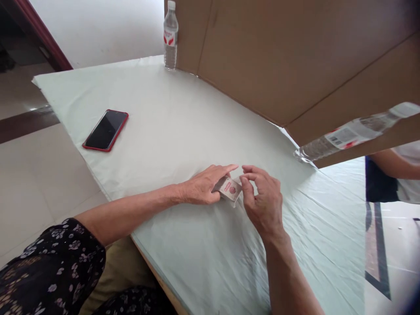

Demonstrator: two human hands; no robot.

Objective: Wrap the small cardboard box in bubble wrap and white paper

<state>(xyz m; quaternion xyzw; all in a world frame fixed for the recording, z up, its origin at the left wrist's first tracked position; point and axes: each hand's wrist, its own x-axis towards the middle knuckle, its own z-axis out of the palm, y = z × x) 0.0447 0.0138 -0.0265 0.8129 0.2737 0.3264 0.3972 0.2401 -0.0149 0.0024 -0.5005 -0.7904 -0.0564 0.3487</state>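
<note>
A small, light box (pixel 230 189) with red print and a round dark-red mark on its face sits between my two hands, low over the cloth. My left hand (pixel 204 186) grips its left side, thumb below and fingers above. Close to the box's right edge is my right hand (pixel 262 192), its thumb and fingertips drawn together in a pinch. Whatever those fingertips hold, if anything, is too small to make out. A thin, pale edge shows at the lower corner of the box.
A pale green cloth (pixel 157 127) covers the table. On the left lies a phone (pixel 106 130) in a red case. Tall cardboard panels (pixel 243 57) stand behind, with one water bottle (pixel 170 39) at each end. Another person's arm (pixel 395 164) shows at far right.
</note>
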